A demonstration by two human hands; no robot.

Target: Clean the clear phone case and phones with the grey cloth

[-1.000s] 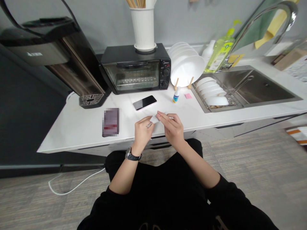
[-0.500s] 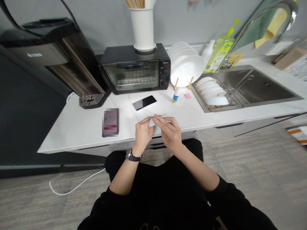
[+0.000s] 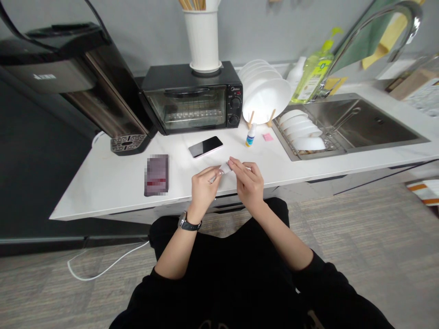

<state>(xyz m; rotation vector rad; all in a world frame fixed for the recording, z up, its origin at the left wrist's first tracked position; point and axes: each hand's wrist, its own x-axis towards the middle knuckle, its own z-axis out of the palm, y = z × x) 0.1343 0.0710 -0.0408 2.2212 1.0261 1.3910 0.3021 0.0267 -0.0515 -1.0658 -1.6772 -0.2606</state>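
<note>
Small white packet (image 3: 225,168), gripped by right hand (image 3: 249,185); thin silver stick (image 3: 213,178), pinched by left hand (image 3: 203,189). White cylindrical holder (image 3: 203,39), filled with wooden sticks (image 3: 192,4); white bowls (image 3: 302,130), racked in steel sink (image 3: 377,123).

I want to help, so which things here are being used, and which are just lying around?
Being used:
left hand with a thin silvery stick
right hand with a small white piece

Just lying around:
black smartphone
small bottle
pink sticky note
blurred dark card
</note>
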